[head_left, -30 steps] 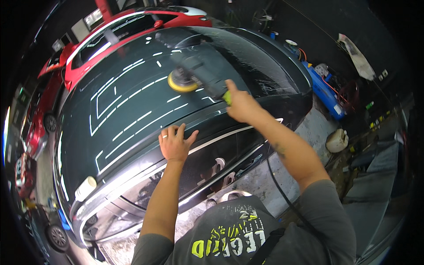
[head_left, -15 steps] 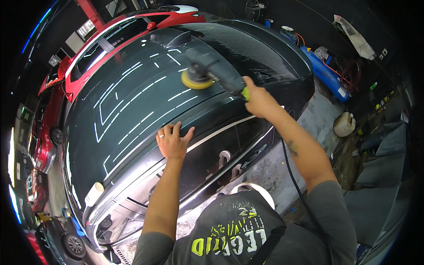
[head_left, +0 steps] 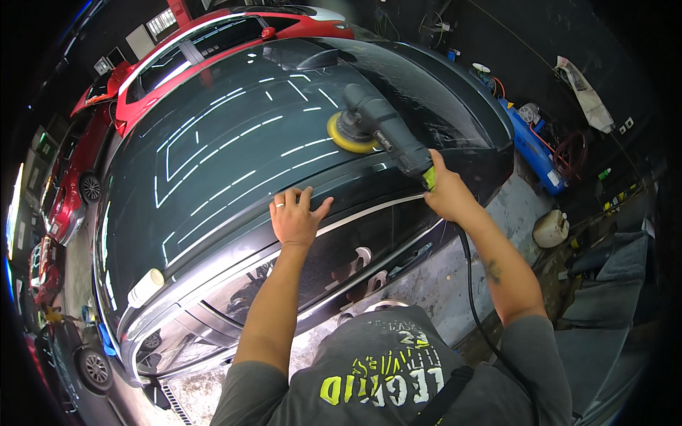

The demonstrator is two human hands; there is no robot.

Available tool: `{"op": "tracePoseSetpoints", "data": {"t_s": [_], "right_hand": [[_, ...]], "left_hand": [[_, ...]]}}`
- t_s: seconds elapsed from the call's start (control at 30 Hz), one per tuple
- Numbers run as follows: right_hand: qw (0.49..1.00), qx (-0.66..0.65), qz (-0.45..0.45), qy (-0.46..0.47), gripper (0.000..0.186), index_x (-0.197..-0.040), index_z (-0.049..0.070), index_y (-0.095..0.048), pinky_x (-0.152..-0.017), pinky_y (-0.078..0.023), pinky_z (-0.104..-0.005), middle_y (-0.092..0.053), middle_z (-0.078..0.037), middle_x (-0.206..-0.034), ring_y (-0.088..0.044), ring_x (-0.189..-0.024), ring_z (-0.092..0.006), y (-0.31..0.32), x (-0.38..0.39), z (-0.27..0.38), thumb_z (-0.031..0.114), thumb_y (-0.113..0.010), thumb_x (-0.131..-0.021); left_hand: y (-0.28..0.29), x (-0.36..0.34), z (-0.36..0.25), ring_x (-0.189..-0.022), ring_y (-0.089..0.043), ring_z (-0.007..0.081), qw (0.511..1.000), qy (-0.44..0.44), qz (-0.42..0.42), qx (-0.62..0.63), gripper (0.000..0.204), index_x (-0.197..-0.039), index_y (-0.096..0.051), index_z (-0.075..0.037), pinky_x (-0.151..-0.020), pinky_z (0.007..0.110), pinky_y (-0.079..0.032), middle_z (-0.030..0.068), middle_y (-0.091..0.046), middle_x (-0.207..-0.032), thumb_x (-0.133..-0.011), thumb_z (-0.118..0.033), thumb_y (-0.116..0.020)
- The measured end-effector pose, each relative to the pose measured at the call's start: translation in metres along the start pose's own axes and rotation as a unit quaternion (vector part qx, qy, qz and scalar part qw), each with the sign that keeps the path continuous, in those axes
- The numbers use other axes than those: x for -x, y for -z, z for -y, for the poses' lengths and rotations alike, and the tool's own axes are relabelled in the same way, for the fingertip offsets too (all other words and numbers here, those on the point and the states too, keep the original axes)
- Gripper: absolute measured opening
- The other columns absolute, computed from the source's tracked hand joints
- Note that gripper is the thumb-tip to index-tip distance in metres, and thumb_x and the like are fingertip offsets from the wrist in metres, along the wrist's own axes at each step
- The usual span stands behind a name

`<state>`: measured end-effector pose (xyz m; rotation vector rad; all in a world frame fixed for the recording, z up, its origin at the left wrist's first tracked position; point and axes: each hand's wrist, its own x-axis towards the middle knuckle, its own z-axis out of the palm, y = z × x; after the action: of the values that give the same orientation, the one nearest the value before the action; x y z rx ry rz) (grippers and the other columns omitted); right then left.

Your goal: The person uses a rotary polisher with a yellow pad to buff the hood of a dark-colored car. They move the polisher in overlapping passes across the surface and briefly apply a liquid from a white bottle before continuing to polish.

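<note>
My right hand (head_left: pixel 447 188) grips the handle of a black and green polisher (head_left: pixel 383 128), whose yellow pad (head_left: pixel 349 136) lies on the dark glossy car roof (head_left: pixel 234 145) near the rear window. Its black cord hangs down past my right forearm. My left hand (head_left: pixel 298 216), with a ring on it, rests on the roof's near edge, fingers spread and slightly bent. A white bottle (head_left: pixel 145 287) stands at the lower left of the roof.
A red car (head_left: pixel 192 53) is parked beyond the roof, with more red cars (head_left: pixel 67 192) and a dark car (head_left: pixel 85 366) at left. On the right are a blue compressor (head_left: pixel 536 153), a plastic jug (head_left: pixel 550 227) and grey sheets (head_left: pixel 597 305).
The polisher and my right hand have travelled rightward across the roof toward the rear window. My left hand has shifted a little to the right and up, still resting on the edge.
</note>
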<state>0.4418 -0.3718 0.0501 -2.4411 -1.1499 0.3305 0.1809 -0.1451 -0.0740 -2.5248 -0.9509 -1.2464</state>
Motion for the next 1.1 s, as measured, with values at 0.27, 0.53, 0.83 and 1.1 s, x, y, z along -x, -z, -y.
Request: {"op": "tracePoseSetpoints", "data": {"t_s": [0.27, 0.53, 0.83, 1.1], "right_hand": [[0.994, 0.034, 0.054, 0.086, 0.097, -0.173, -0.001, -0.023, -0.099, -0.061, -0.0566, -0.076, -0.034, -0.118, -0.076, -0.111, -0.0506, -0.025, -0.016, 0.110, 0.008, -0.075, -0.091], [0.988, -0.026, 0.088, 0.125, 0.105, -0.174, -0.008, -0.014, -0.099, -0.061, -0.0531, -0.076, -0.033, -0.121, -0.076, -0.114, -0.0479, -0.043, -0.035, 0.156, 0.010, -0.072, -0.088], [0.974, -0.179, 0.087, 0.110, 0.105, -0.178, 0.010, -0.011, -0.098, -0.058, -0.0542, -0.074, -0.038, -0.117, -0.074, -0.110, -0.0530, -0.031, -0.017, 0.075, 0.012, -0.073, -0.093], [0.971, -0.235, -0.041, 0.014, 0.097, -0.178, 0.016, -0.014, -0.108, -0.053, -0.0582, -0.071, -0.041, -0.128, -0.067, -0.124, -0.0589, -0.014, 0.010, -0.028, 0.014, -0.070, -0.100]], "left_hand": [[-0.004, 0.005, 0.006, -0.104, -0.065, 0.0297, 1.000, 0.022, -0.012, 0.011, 0.030, -0.119, -0.078, -0.014, -0.095, 0.046, -0.052, 0.0048, -0.072, -0.110, -0.096, -0.034, -0.080], [0.011, -0.076, -0.028, -0.111, -0.067, 0.0276, 0.680, 0.502, 0.028, 0.534, 0.046, -0.142, -0.066, -0.009, -0.100, 0.043, -0.054, 0.0105, -0.071, -0.116, -0.107, -0.040, -0.073], [-0.054, -0.129, -0.071, -0.090, -0.074, 0.0257, 0.323, 0.523, 0.155, 0.773, 0.031, -0.113, -0.066, -0.010, -0.089, 0.047, -0.062, 0.0074, -0.072, -0.097, -0.095, -0.029, -0.083], [-0.137, -0.136, -0.214, -0.088, -0.072, 0.0277, 0.268, 0.487, 0.329, 0.763, 0.039, -0.119, -0.060, -0.009, -0.085, 0.047, -0.063, 0.0102, -0.070, -0.097, -0.091, -0.021, -0.084]]}}
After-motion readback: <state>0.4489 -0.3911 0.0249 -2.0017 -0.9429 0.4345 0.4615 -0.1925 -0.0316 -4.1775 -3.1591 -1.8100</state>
